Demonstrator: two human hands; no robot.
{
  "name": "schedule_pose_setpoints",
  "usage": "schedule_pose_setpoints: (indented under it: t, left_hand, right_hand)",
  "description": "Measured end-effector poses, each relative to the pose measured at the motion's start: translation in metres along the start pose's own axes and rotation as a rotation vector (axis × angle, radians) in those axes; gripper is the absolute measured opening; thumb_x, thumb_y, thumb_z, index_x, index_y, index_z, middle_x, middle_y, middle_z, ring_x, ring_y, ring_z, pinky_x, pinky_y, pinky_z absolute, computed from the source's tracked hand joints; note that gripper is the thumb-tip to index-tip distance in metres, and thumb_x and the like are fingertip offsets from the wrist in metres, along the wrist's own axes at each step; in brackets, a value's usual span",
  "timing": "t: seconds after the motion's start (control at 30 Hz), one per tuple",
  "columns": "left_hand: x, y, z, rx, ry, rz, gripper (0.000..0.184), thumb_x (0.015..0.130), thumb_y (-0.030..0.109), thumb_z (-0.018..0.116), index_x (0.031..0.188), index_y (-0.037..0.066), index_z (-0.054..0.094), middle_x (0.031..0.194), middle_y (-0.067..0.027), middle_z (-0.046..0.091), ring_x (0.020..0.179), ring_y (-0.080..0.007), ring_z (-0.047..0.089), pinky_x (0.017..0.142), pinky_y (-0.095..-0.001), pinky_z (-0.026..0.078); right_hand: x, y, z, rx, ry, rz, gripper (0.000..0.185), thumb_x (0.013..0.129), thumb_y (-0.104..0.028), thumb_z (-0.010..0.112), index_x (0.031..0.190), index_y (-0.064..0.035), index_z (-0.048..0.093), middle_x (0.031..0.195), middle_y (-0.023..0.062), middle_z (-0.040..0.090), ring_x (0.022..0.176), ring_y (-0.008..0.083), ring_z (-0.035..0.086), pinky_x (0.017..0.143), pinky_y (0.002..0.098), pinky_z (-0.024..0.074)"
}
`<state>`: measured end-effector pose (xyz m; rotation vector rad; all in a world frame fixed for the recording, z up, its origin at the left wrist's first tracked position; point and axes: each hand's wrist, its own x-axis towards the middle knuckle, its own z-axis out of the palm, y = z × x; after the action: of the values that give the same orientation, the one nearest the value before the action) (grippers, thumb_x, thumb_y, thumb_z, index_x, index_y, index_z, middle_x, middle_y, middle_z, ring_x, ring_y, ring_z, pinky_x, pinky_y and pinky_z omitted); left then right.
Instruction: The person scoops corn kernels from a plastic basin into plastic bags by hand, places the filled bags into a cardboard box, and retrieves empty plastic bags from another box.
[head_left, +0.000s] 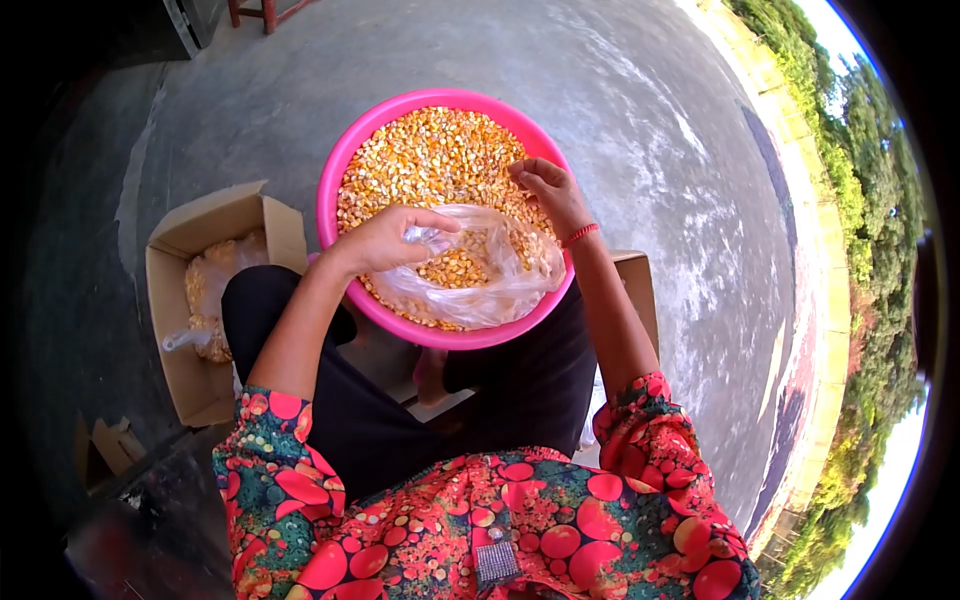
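A round pink basin (pixel 330 190) full of yellow-orange corn kernels (pixel 430 150) rests over my knees. In its near half lies a clear plastic bag (pixel 490 306), its mouth spread wide, with some kernels inside. My left hand (pixel 388 240) pinches the bag's rim on the left side. Over the kernels at the basin's right edge is my right hand (pixel 550 192), thumb and fingertips drawn together. Whatever may sit between those fingertips is too small to make out.
On the left stands an open cardboard box (pixel 165 290) with filled plastic bags of kernels (pixel 207 300). Another cardboard box (pixel 637 275) shows partly behind my right forearm. Concrete floor (pixel 660 150) surrounds me. A red stool's legs (pixel 268 14) appear at the top.
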<state>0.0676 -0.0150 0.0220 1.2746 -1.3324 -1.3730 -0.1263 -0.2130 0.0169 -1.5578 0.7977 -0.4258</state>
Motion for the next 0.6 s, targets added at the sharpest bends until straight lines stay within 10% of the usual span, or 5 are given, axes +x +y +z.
schedule_pose_setpoints:
  t: [0.2, 0.6]
  left_hand:
    - [0.001, -0.005, -0.001, 0.024, -0.012, 0.031, 0.042, 0.073, 0.005, 0.056, 0.114, 0.001, 0.058, 0.106, -0.0071, 0.061, 0.097, -0.0111, 0.054, 0.087, -0.0245, 0.041]
    - [0.003, -0.005, -0.001, 0.019, -0.027, 0.027, 0.04, 0.075, 0.005, 0.056, 0.115, 0.002, 0.058, 0.103, -0.0055, 0.061, 0.093, -0.0089, 0.054, 0.083, -0.0233, 0.043]
  right_hand:
    - [0.024, 0.047, 0.001, -0.878, 0.272, -0.385, 0.028, 0.078, -0.02, 0.059, 0.104, -0.0102, 0.061, 0.106, 0.017, 0.056, 0.097, 0.0335, 0.054, 0.084, 0.0407, 0.0442]
    - [-0.001, 0.038, 0.026, -0.766, -0.048, -0.389, 0.017, 0.083, -0.019, 0.056, 0.085, -0.0023, 0.058, 0.08, 0.0153, 0.06, 0.076, 0.0335, 0.058, 0.067, 0.0391, 0.046]
